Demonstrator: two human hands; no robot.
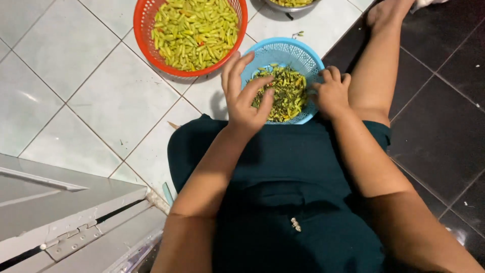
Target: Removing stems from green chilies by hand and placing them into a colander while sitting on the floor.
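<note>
Sorting step, by look of it: left hand [246, 98] spread loose over green chillies [283, 93] in blue basket [283, 50] on floor; right hand [331, 93] pinching among them, catch unclear. Next needs single-pod pinch.

Dark teal garment [283, 192] covers the lap; bare arms; small metal clasp [295, 224]

Two hands were at work: left hand [246, 96] and right hand [331, 93]. Three containers stood on the floor [101, 91]: one red basket [143, 30], one blue basket [283, 50], and one metal bowl [292, 7], cut off by the frame edge. Green chillies [196, 30] in the red basket were too many to count. The stems and chillies [285, 91] in the blue one likewise. One lone stem [298, 34] lay on the tile.
</note>
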